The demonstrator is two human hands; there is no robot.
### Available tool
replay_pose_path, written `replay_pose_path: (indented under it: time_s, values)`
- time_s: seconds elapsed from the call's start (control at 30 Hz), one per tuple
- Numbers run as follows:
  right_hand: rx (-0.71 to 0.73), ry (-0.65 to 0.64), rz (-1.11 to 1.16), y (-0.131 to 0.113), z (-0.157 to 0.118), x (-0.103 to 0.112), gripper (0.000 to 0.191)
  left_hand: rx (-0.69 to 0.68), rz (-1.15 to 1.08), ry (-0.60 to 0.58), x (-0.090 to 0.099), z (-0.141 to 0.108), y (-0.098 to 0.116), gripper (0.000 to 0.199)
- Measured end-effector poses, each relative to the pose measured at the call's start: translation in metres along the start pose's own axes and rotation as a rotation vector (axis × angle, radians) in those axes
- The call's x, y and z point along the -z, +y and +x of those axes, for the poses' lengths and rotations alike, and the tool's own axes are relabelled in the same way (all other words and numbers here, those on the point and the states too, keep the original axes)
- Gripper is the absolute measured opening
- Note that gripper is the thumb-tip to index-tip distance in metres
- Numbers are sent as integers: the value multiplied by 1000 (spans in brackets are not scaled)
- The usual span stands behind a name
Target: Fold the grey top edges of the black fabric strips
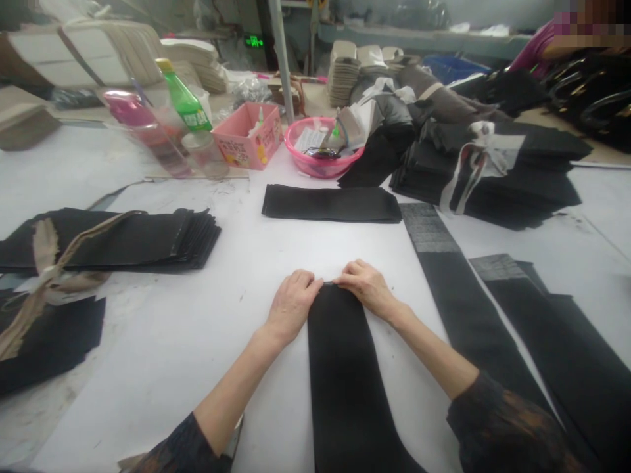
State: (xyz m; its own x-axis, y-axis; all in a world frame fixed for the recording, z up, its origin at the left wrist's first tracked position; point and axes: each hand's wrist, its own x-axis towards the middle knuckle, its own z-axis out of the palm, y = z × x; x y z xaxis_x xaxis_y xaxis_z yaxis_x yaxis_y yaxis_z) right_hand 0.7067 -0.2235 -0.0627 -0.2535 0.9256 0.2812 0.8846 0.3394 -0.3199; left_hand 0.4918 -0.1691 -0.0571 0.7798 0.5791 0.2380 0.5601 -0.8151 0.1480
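A long black strip of leather-like material lies on the white table, running from the near edge up to my hands. At the left corner of its far end, my left hand pinches the edge between thumb and fingers. My right hand grips the same far edge at its right corner, fingers closed. Between the two thumbs a short bit of the edge shows, and it looks folded. Beyond my hands lies a flat stack of black rectangular pieces. To the right, another long black strip has a greyish far end.
Tied black bundles lie at left and back right. More black strips lie at right. Behind stand a pink basin, a pink box, a green bottle and a metal pole. A person's purple sleeve shows far right.
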Motion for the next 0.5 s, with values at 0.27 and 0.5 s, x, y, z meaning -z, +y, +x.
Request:
replay_pose_path:
  time_s: [0.27,0.5]
  values:
    - [36,-17,-80,0,-7,-2,22,-111,108,-36,-2,-2,0,33]
    - [41,-11,-83,2,-9,-4,22,-127,58,-10,-3,-1,-1,37]
